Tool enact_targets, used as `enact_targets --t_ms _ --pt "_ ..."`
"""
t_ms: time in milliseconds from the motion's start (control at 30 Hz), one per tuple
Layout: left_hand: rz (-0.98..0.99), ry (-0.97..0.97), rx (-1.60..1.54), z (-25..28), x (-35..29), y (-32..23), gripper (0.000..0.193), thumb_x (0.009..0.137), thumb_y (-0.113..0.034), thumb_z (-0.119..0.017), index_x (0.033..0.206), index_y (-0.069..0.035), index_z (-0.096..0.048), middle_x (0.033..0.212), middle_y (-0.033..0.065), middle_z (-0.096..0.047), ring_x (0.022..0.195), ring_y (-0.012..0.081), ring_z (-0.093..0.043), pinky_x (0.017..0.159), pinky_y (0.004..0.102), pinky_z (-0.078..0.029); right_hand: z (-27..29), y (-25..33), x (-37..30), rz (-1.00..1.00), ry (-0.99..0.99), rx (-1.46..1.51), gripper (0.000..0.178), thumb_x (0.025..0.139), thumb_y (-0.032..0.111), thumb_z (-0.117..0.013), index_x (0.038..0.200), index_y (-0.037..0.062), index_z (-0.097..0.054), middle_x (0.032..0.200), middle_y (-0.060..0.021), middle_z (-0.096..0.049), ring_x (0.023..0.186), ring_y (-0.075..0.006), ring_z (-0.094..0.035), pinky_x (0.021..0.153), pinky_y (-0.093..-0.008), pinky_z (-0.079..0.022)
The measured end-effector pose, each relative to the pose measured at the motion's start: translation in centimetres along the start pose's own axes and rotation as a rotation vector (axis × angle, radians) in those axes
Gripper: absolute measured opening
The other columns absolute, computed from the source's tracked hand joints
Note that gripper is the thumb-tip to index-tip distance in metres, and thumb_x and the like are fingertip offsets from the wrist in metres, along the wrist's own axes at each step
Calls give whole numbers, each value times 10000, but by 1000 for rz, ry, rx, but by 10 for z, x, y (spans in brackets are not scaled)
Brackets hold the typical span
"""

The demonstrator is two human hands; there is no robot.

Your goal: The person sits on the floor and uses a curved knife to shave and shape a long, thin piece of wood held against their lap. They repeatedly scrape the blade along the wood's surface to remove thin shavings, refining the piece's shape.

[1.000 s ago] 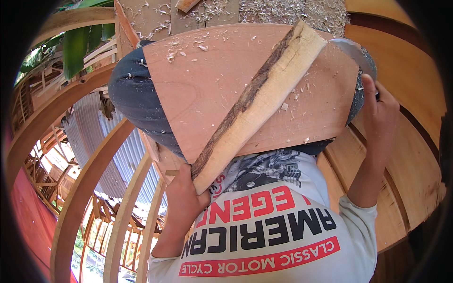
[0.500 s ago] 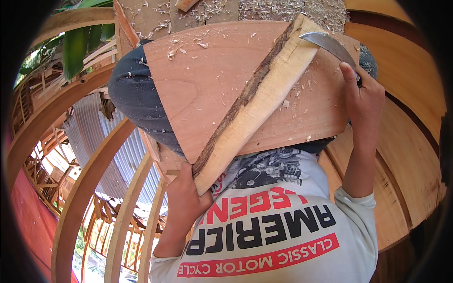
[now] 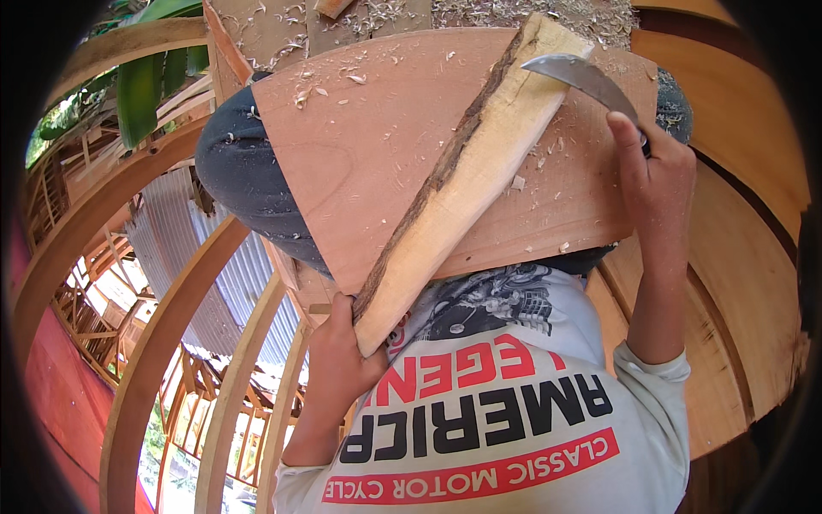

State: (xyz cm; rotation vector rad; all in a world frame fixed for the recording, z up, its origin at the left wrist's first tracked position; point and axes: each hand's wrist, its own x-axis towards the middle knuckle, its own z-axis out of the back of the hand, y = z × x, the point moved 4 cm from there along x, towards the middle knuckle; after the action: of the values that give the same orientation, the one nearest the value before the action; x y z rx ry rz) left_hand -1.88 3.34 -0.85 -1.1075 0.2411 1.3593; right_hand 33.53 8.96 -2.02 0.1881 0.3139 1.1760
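Note:
A long piece of pale wood (image 3: 467, 184) with dark bark along its left edge lies slanted across a flat reddish board (image 3: 342, 163) on my lap. My left hand (image 3: 338, 349) is closed around its near end. In my right hand (image 3: 658, 176) is a knife with a curved blade (image 3: 584, 79); the fingers wrap its handle, which is mostly hidden. The blade's tip reaches over the far end of the wood. Whether the edge touches the wood, I cannot tell.
Wood shavings (image 3: 548, 13) cover the planks beyond the board, and a few lie on it. Curved wooden ribs (image 3: 175, 330) stand at the left, with corrugated metal sheets (image 3: 193, 257) below. Wide planks (image 3: 745, 283) curve along the right. Green leaves (image 3: 139, 94) hang at the upper left.
The knife blade has shifted slightly left and up across the far end of the wood. The wood's far end has moved a little the same way; my left hand keeps its hold.

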Motion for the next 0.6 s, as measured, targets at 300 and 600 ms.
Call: enact_targets --t_ms 300,600 --pt "-20 -25 -34 -1 -2 -9 386 684 -69 -626 1012 9 -439 710 244 -597 694 436 -621 545 443 -479 0 -14 15 -96 -41 -85 576 831 612 -544 883 62 -708 637 -163 -609 630 -332 -612 592 -392 -475" --pt "-10 19 -27 -1 -9 2 389 671 -64 -615 1006 11 -432 732 264 -600 726 456 -609 591 461 -475 29 -97 34 -469 -134 -91 675 852 630 -516 831 -29 -659 584 -164 -557 592 -323 -564 569 -383 -437"
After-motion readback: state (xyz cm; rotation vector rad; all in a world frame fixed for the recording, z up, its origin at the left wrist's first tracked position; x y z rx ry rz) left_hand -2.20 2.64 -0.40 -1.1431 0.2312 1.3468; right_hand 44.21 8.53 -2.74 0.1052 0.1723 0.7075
